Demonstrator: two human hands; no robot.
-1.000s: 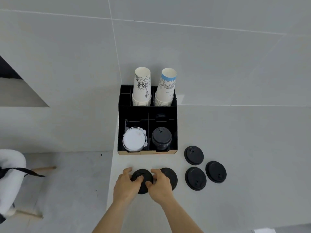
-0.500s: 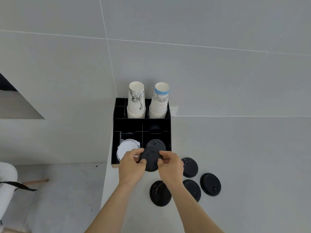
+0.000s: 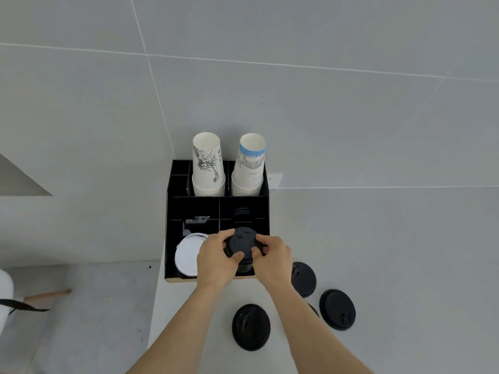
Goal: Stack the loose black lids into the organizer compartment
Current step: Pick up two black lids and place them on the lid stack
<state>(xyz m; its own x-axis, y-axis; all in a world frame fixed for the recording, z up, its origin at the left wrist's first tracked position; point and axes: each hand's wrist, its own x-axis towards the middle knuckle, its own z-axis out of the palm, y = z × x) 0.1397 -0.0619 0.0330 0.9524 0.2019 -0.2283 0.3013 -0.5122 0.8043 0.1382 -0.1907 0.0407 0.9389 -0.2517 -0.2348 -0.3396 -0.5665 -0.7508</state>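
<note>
A black divided organizer (image 3: 172, 211) stands at the counter's back left against the wall. Both my left hand (image 3: 216, 259) and my right hand (image 3: 271, 257) grip one black lid (image 3: 241, 242) by its rim, over the black lid stack in the organizer's front right compartment. Loose black lids lie on the counter: one (image 3: 251, 326) near the front, one (image 3: 337, 310) at the right, one (image 3: 305, 278) just right of my right wrist, and another mostly hidden behind my right forearm.
A stack of white lids (image 3: 187, 256) fills the front left compartment. Two stacks of paper cups (image 3: 208, 168) (image 3: 249, 168) stand upside down in the organizer's back row. The counter's left edge (image 3: 156, 306) drops to a grey floor.
Both hands lifted one black lid off the counter and carried it forward to the organizer's front right compartment, over the lid stack. The camera tilted down and closer.
</note>
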